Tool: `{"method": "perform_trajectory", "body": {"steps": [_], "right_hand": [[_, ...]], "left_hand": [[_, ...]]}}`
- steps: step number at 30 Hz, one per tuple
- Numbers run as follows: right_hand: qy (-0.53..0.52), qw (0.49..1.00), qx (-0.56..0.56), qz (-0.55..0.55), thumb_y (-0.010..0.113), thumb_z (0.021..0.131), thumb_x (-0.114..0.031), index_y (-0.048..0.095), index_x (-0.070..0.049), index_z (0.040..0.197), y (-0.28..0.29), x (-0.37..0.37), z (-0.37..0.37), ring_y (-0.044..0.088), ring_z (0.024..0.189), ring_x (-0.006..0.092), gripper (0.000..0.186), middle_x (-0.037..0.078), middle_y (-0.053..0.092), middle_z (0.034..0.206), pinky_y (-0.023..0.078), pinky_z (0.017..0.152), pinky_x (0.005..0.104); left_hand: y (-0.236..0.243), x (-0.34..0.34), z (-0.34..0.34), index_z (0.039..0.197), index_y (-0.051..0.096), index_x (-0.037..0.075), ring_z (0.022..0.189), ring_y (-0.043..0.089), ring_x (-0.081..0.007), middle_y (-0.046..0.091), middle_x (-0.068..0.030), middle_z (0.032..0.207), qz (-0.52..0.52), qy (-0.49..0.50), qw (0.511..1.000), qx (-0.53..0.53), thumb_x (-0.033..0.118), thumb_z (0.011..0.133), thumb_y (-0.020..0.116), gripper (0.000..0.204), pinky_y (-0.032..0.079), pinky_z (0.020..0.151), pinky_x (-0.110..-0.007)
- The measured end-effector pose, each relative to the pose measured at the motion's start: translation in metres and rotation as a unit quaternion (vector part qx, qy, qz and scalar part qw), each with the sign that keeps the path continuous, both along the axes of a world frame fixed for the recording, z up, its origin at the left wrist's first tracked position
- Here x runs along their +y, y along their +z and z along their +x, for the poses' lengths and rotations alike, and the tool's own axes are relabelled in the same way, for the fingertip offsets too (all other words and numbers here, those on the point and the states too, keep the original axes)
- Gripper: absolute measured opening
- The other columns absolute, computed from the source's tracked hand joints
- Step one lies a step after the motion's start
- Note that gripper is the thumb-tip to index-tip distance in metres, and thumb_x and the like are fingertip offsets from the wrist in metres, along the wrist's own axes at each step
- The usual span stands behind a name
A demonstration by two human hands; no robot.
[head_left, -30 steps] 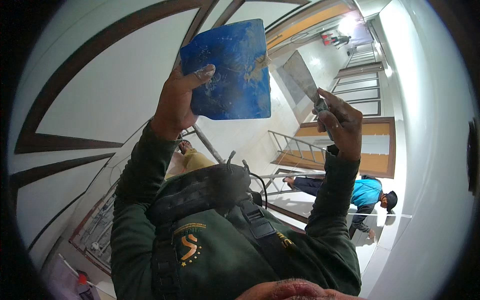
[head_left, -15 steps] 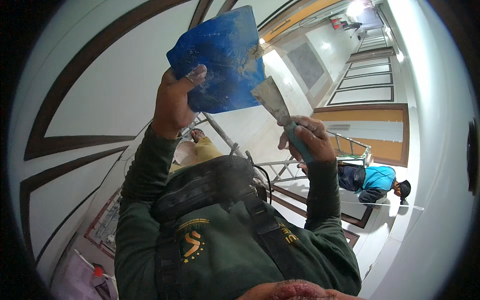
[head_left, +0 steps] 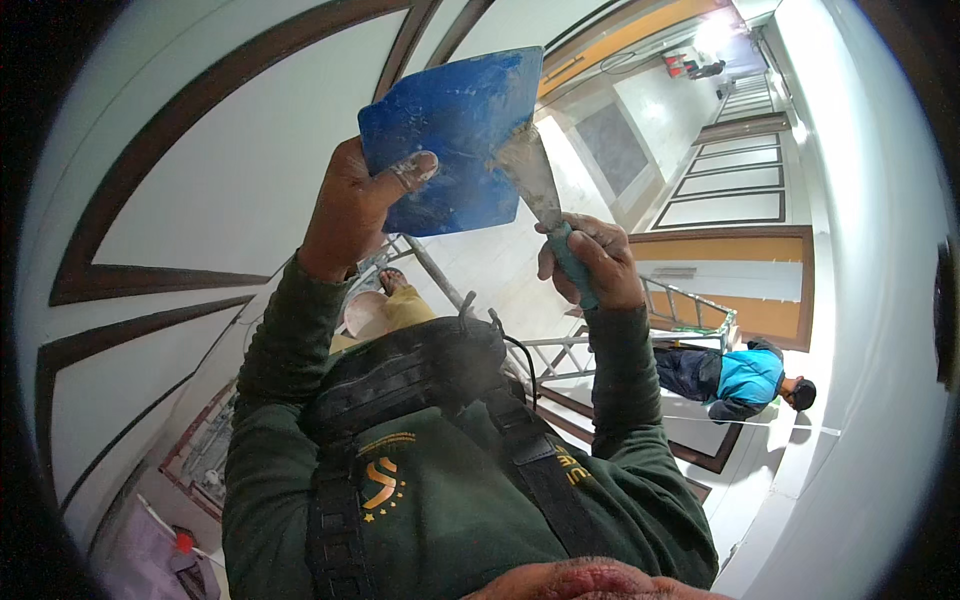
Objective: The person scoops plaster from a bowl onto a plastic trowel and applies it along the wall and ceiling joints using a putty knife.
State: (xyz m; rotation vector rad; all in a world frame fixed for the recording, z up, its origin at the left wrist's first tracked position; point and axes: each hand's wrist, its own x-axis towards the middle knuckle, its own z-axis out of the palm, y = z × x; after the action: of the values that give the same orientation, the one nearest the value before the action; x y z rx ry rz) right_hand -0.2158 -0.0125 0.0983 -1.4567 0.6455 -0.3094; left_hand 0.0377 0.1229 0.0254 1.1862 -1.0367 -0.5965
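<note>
Co-worker in a blue-and-black top (head_left: 748,372) is visible at right, well apart. Blue, flat, roughly rectangular board (head_left: 450,130) is raised ahead of the wearer; left hand (head_left: 350,205) clamped on its lower-left edge, thumb across the face. Right hand (head_left: 608,262) is closed around a teal-handled, metal-bladed putty knife (head_left: 540,190), blade tip overlapping the board's right side; contact unclear.

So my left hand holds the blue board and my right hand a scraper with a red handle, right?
The handle is blue-green, not red, as the head view shows. Your left hand does hold the blue board, and your right hand the scraper.
</note>
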Motion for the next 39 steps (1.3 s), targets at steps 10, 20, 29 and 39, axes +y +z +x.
{"method": "perform_trajectory", "body": {"steps": [10,20,29,39], "right_hand": [[-0.095,0.974,-0.166,-0.117,0.055,0.091,-0.029,0.049,0.013,0.117,0.079,-0.04,0.012,0.045,0.04,0.013,0.05,0.019,0.059,0.069,0.034,0.036,0.0246],[-0.212,0.43,0.058,-0.876,0.074,0.079,-0.012,0.063,-0.001,0.104,0.285,-0.122,0.034,0.063,0.073,0.0131,0.03,0.008,0.068,0.084,0.052,0.068,0.0279],[-0.209,0.254,0.079,-0.941,0.07,0.079,-0.02,0.07,-0.013,0.097,0.324,-0.163,0.074,0.069,0.075,0.0227,0.019,0.005,0.071,0.088,0.054,0.067,0.0323],[-0.241,0.198,0.085,-0.946,0.067,0.078,-0.023,0.073,-0.016,0.094,0.336,-0.176,0.086,0.068,0.073,0.0241,0.018,0.004,0.072,0.087,0.054,0.069,0.0347]], "left_hand": [[-0.019,-0.011,-0.015,0.116,0.053,-0.005,0.092,0.06,-0.0255,0.055,-0.0188,0.105,0.087,-0.015,0.969,0.231,0.02,0.088,0.061,0.038,0.052,0.079,-0.038],[-0.046,0.011,-0.024,0.115,0.056,0.0,0.091,0.06,-0.0192,0.062,-0.0101,0.102,0.08,0.04,0.93,0.357,0.011,0.086,0.058,0.031,0.051,0.08,-0.033],[-0.07,-0.001,-0.031,0.119,0.051,0.0,0.091,0.06,-0.0195,0.058,-0.0113,0.106,0.104,0.048,0.894,0.433,0.009,0.088,0.058,0.033,0.052,0.079,-0.034],[-0.066,0.001,-0.027,0.115,0.055,0.0,0.088,0.06,-0.0185,0.061,-0.0102,0.101,0.081,0.012,0.89,0.448,0.008,0.087,0.059,0.029,0.051,0.081,-0.033]]}}
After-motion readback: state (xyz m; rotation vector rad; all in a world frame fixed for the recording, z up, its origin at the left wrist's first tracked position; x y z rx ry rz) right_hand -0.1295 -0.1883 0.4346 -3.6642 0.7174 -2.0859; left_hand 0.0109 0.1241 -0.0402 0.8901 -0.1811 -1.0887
